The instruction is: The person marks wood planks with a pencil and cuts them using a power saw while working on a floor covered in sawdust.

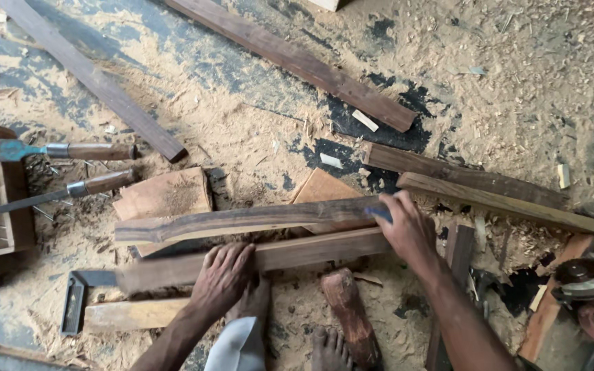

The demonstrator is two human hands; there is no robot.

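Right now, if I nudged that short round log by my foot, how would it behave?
The log would probably roll sideways, since it looks rounded and lies loose on sawdust. It seems solid and thick, so likely stiff and heavy for its length. Its rough surface should grip well.

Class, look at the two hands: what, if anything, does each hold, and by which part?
The right hand pinches a small blue object, perhaps a pencil, by its end. The left hand holds nothing; it presses flat on a wooden plank.
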